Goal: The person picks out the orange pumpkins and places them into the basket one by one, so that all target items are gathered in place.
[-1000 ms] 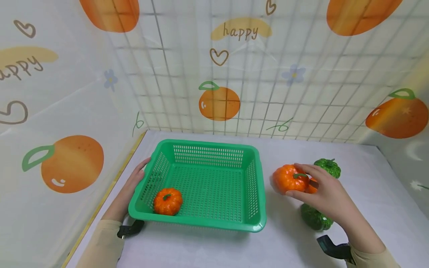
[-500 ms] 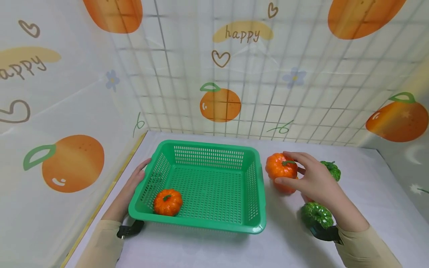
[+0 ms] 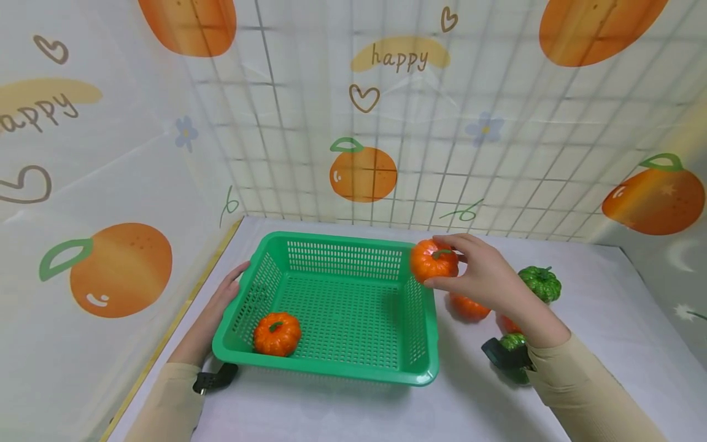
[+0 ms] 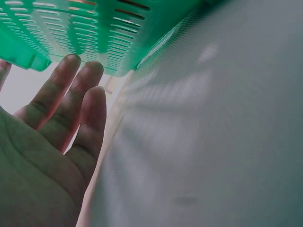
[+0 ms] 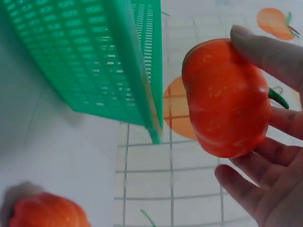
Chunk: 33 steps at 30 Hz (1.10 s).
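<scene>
My right hand (image 3: 479, 270) pinches a small orange pumpkin (image 3: 432, 261) with a green stem between thumb and fingers. It is held in the air at the right rim of a green plastic basket (image 3: 331, 369); the right wrist view shows this pumpkin (image 5: 227, 99) raised off the table, beside the basket wall (image 5: 71, 61). Another orange pumpkin (image 3: 277, 334) sits inside the basket at the front left corner. At the basket's left side is my left hand (image 3: 212, 307); in the left wrist view its fingers (image 4: 90, 113) reach up to the slotted wall, fairly straight.
Right of the basket, an orange pumpkin (image 3: 468, 308) lies on the white table (image 3: 309, 408). Farther right are a green pumpkin (image 3: 540, 283), another green one (image 3: 510, 368) behind my wrist strap, and a mostly hidden orange-red one (image 3: 509, 324). Printed sheeting over wire grid (image 3: 420, 135) stands behind.
My right hand has lifted the orange pumpkin and carried it left to the basket's right rim, uncovering an orange pumpkin on the table. The left hand has stayed at the basket.
</scene>
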Tool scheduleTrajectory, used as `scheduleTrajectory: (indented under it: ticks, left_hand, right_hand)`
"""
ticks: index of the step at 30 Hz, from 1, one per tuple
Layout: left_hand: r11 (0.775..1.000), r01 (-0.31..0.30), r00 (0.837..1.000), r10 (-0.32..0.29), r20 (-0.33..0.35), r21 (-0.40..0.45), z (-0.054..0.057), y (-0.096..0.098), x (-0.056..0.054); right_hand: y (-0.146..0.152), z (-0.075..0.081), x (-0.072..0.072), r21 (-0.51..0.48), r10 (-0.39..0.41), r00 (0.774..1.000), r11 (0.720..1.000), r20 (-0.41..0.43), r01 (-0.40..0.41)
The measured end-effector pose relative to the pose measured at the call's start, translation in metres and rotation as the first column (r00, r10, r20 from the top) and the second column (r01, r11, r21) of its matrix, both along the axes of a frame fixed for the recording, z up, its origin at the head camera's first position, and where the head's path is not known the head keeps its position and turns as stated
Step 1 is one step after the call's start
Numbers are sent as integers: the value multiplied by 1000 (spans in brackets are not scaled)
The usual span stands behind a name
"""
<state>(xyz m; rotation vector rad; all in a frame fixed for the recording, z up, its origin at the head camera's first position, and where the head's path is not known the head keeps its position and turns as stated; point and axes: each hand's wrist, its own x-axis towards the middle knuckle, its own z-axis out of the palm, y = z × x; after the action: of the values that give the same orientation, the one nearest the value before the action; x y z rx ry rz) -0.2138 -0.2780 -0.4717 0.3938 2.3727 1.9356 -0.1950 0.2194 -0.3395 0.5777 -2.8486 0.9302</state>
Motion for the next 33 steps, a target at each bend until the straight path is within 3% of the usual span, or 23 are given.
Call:
scheduleTrajectory:
  ticks: [7,15,21,33]
  left_hand:
    - [999,11,999,-10,-33,38,-4,2,-2]
    - [1000,7,1000,-6,-31,20,-1,3,-4]
    - [1000,3,999,-4,-43,-25,-2,0,-4]
    - [1000,-5,999,6,-41,18,-2,1,0]
  right_hand:
    - [-19,6,-14,37,49,999,998,-4,-48]
    - [-45,13,-29,53,129,992,990,-3,-129]
    - [-69,8,-41,73,181,983,981,-26,-178]
    - [-113,0,-50,129,256,967,959,-1,-254]
